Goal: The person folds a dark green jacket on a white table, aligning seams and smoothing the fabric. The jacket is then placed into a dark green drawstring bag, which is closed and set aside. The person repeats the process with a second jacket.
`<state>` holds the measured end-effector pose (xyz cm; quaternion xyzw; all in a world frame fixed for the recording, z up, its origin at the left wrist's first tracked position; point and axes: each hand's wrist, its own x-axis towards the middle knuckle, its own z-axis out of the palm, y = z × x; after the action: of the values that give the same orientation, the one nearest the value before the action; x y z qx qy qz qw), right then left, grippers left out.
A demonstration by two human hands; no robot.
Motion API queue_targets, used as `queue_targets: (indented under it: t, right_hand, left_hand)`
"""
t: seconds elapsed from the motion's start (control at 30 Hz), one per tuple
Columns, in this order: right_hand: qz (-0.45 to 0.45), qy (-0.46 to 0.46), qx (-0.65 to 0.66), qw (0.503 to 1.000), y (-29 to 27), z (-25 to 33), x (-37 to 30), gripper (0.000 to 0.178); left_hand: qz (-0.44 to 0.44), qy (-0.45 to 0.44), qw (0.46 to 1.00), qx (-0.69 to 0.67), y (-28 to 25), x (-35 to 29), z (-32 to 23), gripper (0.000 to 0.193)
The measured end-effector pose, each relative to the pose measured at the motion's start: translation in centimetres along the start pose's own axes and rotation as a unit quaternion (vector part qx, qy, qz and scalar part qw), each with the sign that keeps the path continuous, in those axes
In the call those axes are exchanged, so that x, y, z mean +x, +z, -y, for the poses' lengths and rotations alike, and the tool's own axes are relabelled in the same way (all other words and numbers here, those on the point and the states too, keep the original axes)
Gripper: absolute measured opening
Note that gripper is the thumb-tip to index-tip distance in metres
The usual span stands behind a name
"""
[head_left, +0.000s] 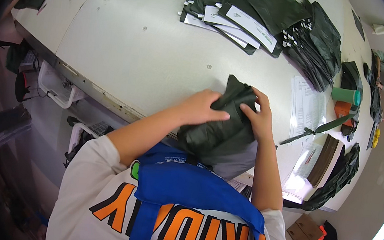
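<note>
A bundle of dark green, slightly shiny fabric is bunched up over the near edge of the table, close to my body. My left hand grips its left side, the thumb lying across the cloth. On its upper right, my right hand pinches the fabric between thumb and fingers. A crumpled peak of cloth stands up between the two hands. Folds hide parts of the fingers and the lower side of the bundle.
Dark green fabric pieces with white cards are piled at the far side of the white table. To the right are paper sheets, a green cylinder, a knotted strip and a brown stack. White baskets sit below the left edge.
</note>
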<state>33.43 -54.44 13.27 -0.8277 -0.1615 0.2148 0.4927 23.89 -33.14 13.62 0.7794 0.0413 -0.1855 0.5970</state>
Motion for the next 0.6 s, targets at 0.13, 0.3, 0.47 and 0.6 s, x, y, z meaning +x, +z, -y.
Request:
queue_targets:
  t: [0.13,0.3,0.47,0.6]
  right_hand:
    - [0.018,0.002,0.106,0.994,-0.6,1.0,-2.3,0.052]
    - [0.061,0.051,0.058,0.995,-1.0,-0.3,-2.1,0.050]
    - [0.095,0.068,-0.036,0.992,-1.2,0.5,-0.1,0.059]
    - [0.115,0.072,-0.036,0.990,-1.8,0.7,0.7,0.059]
  left_hand:
    - [0.013,0.038,0.998,-0.052,2.9,-0.9,0.2,0.062]
    - [-0.009,0.017,1.000,0.019,5.6,0.4,3.0,0.069]
    - [-0.023,-0.027,0.995,0.093,5.8,1.4,2.7,0.067]
    - [-0.028,0.007,1.000,-0.001,5.9,0.7,2.2,0.067]
